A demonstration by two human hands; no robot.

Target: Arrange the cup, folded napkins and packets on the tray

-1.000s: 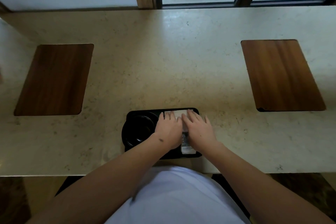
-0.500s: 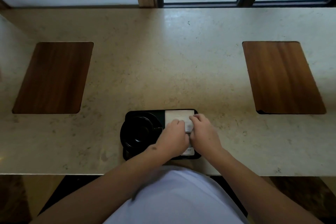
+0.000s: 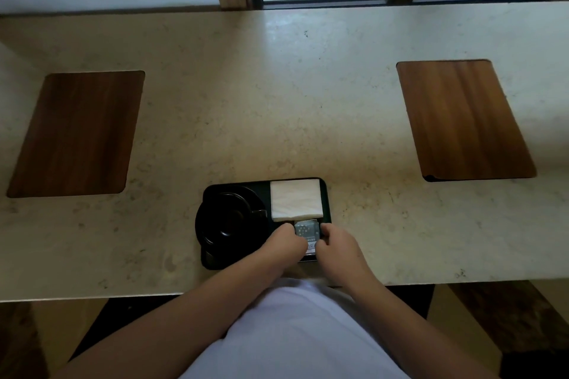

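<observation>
Both hands, left [image 3: 284, 244] and right [image 3: 337, 244], pinch the light, slippery packets [image 3: 304, 229] by their edges, just below the napkins [image 3: 295, 199].

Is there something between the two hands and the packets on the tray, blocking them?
Nothing visible. The left hand and right hand already flank the packets on the tray, with the napkins beyond.

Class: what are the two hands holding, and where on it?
Left hand and right hand pinch the packets by their left and right edges.
</observation>
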